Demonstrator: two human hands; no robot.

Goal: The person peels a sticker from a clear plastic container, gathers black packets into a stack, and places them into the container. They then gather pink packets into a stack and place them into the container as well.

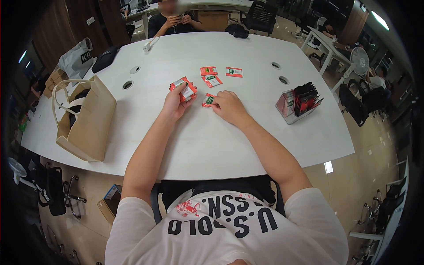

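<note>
A small bunch of red-and-white sachets point(189, 91) is gripped in my left hand point(173, 107), fingers wrapped around it above the table. Close by on the right, my right hand point(230, 107) pinches the edge of a single red sachet point(207, 100) with a green label, low over the tabletop. Just beyond my hands lie three similar sachets: one flat red sachet point(208, 70), a tilted sachet point(212, 81) overlapping its lower edge, and another sachet point(234, 72) apart to the right.
A clear holder point(289, 111) with black and red packets point(305, 98) stands on the right. On the left are a beige tote bag point(95, 123), a grey bag point(76, 60) and a black pouch point(105, 59). A person point(174, 24) sits across the white table point(212, 150).
</note>
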